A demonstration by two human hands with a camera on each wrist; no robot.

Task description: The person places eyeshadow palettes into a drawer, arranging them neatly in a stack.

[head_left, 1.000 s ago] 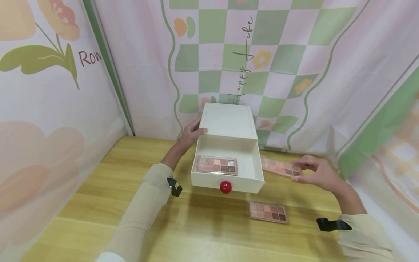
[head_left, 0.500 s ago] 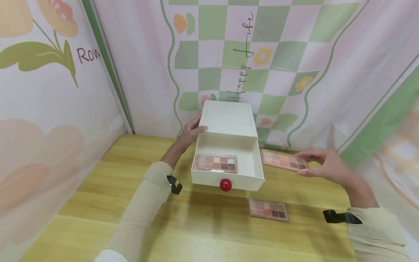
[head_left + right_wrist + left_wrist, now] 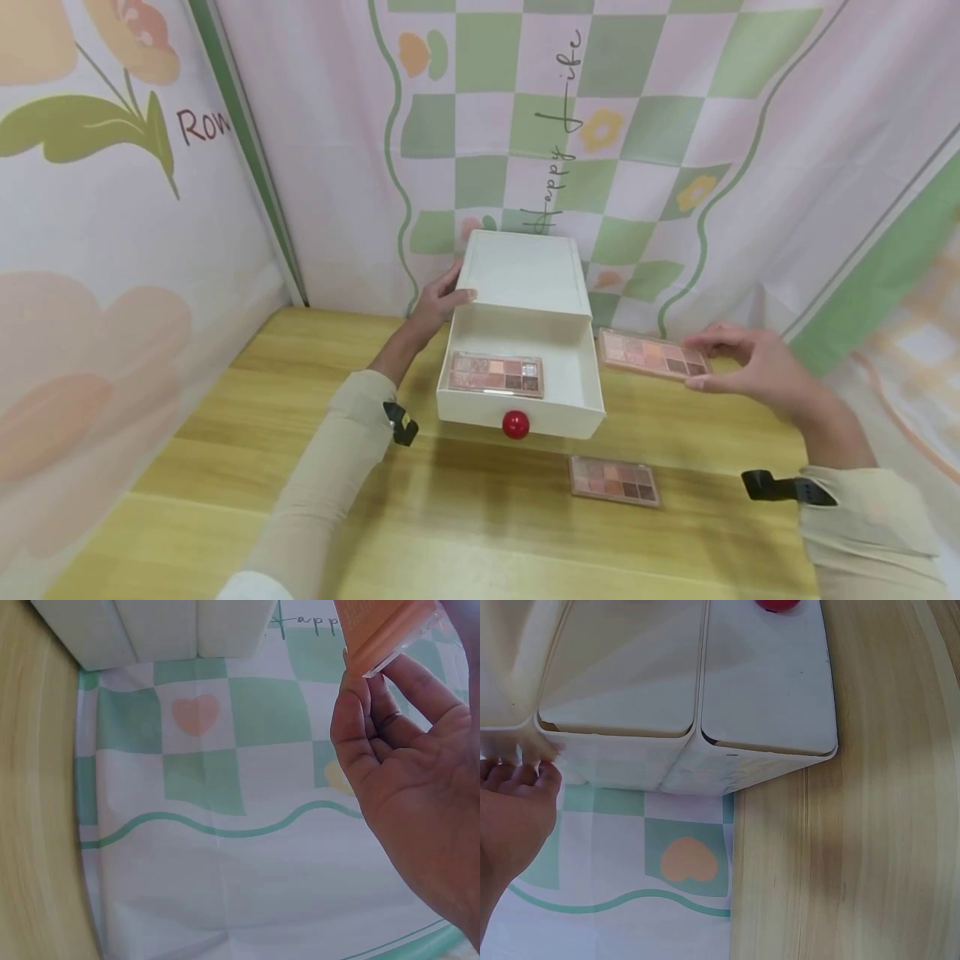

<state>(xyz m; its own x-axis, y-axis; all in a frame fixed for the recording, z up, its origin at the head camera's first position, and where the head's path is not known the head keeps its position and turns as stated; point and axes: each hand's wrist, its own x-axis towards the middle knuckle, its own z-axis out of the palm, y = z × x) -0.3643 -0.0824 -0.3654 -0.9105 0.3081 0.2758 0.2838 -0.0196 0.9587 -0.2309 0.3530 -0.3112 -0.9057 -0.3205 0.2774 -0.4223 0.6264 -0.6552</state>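
A white drawer unit [image 3: 525,271] stands against the back curtain, its top drawer [image 3: 564,423] pulled out by a red knob's length and more. My left hand [image 3: 433,305] grips the unit's upper left edge, thumb on top and fingers along the side. Inside the drawer, toward the front left, lies an eyeshadow palette [image 3: 491,374]. My right hand [image 3: 768,375] pinches a second eyeshadow palette [image 3: 643,353] by its right end, face up, beside the drawer's right wall. In the right wrist view, the thumb and fingers hold its orange-pink edge [image 3: 382,637].
A third palette [image 3: 613,481] lies on the wooden table [image 3: 465,542], in front and right of the drawer. A red knob [image 3: 515,425] sticks out from the drawer front. Lower drawers [image 3: 769,675] are closed. Printed curtains [image 3: 337,167] surround the table at the back and sides.
My right hand has raised the pinched palette upward and slightly right, beside the drawer. The left hand stays on the drawer unit, and the other two palettes keep their places.
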